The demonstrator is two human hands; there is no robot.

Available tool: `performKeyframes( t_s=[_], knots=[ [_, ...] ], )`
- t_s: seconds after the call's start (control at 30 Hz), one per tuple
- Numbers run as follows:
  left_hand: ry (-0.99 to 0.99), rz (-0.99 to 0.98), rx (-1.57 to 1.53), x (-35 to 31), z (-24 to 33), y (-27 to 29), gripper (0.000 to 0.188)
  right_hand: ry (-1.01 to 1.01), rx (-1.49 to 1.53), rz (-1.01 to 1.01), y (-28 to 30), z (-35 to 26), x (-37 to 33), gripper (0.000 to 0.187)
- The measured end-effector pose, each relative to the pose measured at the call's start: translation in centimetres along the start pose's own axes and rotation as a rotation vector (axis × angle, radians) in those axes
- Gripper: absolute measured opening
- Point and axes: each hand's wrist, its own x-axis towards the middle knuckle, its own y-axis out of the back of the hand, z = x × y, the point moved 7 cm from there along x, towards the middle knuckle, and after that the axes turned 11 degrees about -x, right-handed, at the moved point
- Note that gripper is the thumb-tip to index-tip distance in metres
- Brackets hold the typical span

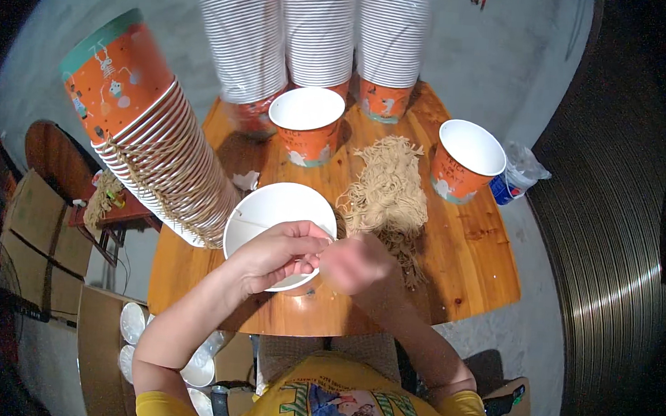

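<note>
In front of me a white-lined paper bucket [262, 198] stands near the table's front edge, its mouth facing up. A thin cord [251, 220] runs from its left inner wall toward my left hand [284, 255], which covers part of the opening. The thumb and fingers of that hand are pinched together at the right rim, seemingly on the cord's end. My right hand [355, 263] is close beside them, its fingers smeared by motion; what it holds is hidden. Just beyond it lies a bundle of tan cords [388, 184].
Two orange paper buckets, one in the middle [303, 142] and one at right [459, 169], stand on the wooden table [465, 268]. A tall leaning bucket stack [166, 150] with cords hanging on it rises at left. Wrapped stacks [317, 38] line the back.
</note>
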Motion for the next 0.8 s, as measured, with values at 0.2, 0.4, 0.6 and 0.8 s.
performKeyframes(
  t_s=[0.2, 0.4, 0.6, 0.8],
  knots=[
    [-0.023, 0.02, -0.017, -0.3, 0.3, -0.1, 0.01, 0.067, -0.125, -0.087, 0.1, -0.4, -0.2, 0.018],
    [-0.026, -0.018, 0.013, -0.5, 0.5, -0.3, 0.011, 0.058, -0.105, -0.092, 0.3, 0.1, -0.3, 0.018],
    [-0.303, -0.009, 0.323, -1.0, 1.1, -0.5, 0.017, -0.513, 0.581, -0.204, -1.8, 2.8, -1.3, 0.021],
    [-0.373, -0.043, 0.377, -1.4, 1.4, -1.4, 0.021, -0.369, 0.438, -0.169, -1.4, 2.7, -0.9, 0.019]
  ],
)
